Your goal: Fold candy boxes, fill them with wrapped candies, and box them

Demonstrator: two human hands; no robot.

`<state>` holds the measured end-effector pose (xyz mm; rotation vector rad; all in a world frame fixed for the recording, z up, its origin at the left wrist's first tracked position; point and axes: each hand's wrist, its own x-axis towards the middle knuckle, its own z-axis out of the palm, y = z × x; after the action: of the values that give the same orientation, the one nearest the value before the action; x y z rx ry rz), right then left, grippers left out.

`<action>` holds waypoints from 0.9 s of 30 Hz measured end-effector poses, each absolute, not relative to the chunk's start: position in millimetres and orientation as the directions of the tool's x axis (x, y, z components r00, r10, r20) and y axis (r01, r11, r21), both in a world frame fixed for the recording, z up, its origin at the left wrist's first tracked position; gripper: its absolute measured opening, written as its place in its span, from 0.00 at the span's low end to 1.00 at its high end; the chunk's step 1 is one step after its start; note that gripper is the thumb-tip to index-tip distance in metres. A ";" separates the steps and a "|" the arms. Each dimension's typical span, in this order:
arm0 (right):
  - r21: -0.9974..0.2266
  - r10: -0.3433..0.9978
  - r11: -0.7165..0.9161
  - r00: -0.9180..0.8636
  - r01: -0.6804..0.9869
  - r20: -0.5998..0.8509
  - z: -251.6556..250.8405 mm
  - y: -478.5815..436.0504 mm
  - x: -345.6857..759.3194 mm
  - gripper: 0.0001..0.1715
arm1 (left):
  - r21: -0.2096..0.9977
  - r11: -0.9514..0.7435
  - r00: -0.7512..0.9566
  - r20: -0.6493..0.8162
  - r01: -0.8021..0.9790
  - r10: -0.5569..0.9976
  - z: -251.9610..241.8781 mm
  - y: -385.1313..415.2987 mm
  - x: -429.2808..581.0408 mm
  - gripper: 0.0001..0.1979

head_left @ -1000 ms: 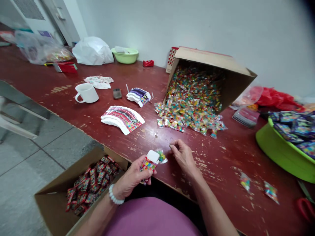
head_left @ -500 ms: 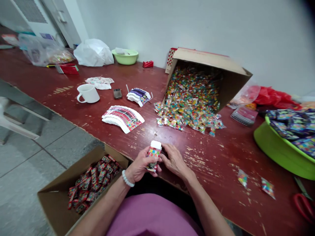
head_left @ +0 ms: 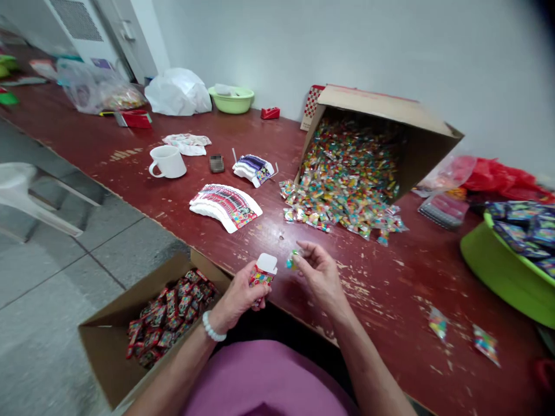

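My left hand (head_left: 243, 293) is closed around a small red candy box (head_left: 261, 276), whose white top flap stands up. Between the thumb and fingers of my right hand (head_left: 318, 271) is a clear packet of colored candies (head_left: 292, 260), just right of the box and above the table. Beyond my hands, a heap of similar candy packets (head_left: 347, 202) spills from a tipped cardboard carton (head_left: 385, 107). A fanned stack of flat red cartons (head_left: 225, 207) lies ahead to the left. Below my left arm, an open cardboard box (head_left: 102, 341) contains many filled red boxes (head_left: 173, 312).
On the worn red table (head_left: 368, 312) are a white mug (head_left: 168, 162), purple flat cartons (head_left: 254, 169) and two loose candy packets (head_left: 437, 323). A green basin (head_left: 498, 283) of dark packs stands at right. A white stool (head_left: 39, 196) is at left.
My right hand has moved away from the box and now holds up a candy packet. My left hand has shifted slightly left with the box. The view has turned a little left.
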<state>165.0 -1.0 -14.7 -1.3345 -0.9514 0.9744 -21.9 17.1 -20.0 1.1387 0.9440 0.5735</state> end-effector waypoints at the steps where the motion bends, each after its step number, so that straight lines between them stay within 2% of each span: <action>1: -0.998 0.945 0.040 0.325 -0.052 0.021 -9.6 -2.9 161.2 0.19 | 0.942 0.323 0.522 -0.323 0.093 0.789 -20.9 15.1 -19.0 0.16; 5: -0.997 0.943 0.079 0.324 0.008 0.078 -2.9 -11.9 145.0 0.12 | 0.953 0.277 0.576 -0.297 0.125 0.761 -16.9 7.7 -10.1 0.17; 7: -0.992 0.936 0.047 0.340 0.121 0.086 -5.2 -16.8 141.8 0.11 | 0.950 0.295 0.594 -0.296 0.101 0.748 -12.1 4.0 -8.2 0.18; 9: -0.952 0.942 0.072 0.294 0.299 0.164 -6.5 -21.5 144.0 0.09 | 0.936 0.346 0.607 -0.312 0.063 0.731 -8.1 0.3 -8.0 0.19; 11: -0.858 0.943 0.192 0.152 0.476 0.295 -4.3 -25.3 150.4 0.08 | 0.919 0.394 0.613 -0.327 0.028 0.719 -6.3 -2.9 -9.0 0.20; 14: -0.684 0.905 0.359 -0.056 0.635 0.423 4.8 -28.9 161.7 0.09 | 0.914 0.406 0.620 -0.329 0.018 0.712 -6.4 -5.5 -10.6 0.18; 19: -0.420 0.862 0.346 -0.108 0.839 0.495 20.3 -33.4 169.1 0.13 | 0.938 0.340 0.651 -0.298 0.066 0.698 -3.6 -4.1 -8.0 0.16; 22: -0.293 0.868 0.367 -0.212 0.883 0.450 23.9 -37.6 167.0 0.12 | 0.944 0.318 0.664 -0.292 0.085 0.688 -0.8 -3.6 -3.5 0.13; 24: -0.323 0.891 0.394 -0.272 0.860 0.365 24.1 -40.4 166.4 0.10 | 0.943 0.323 0.671 -0.291 0.081 0.682 -0.5 -4.2 -0.6 0.12; 27: -0.537 0.932 0.352 -0.238 0.767 0.272 22.2 -43.5 168.0 0.10 | 0.934 0.354 0.664 -0.295 0.048 0.688 -2.6 -5.1 1.9 0.15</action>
<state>168.0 -43.5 22.2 -1.4728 -2.0710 0.3951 1.9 -5.1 -2.6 1.1526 0.7651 0.4700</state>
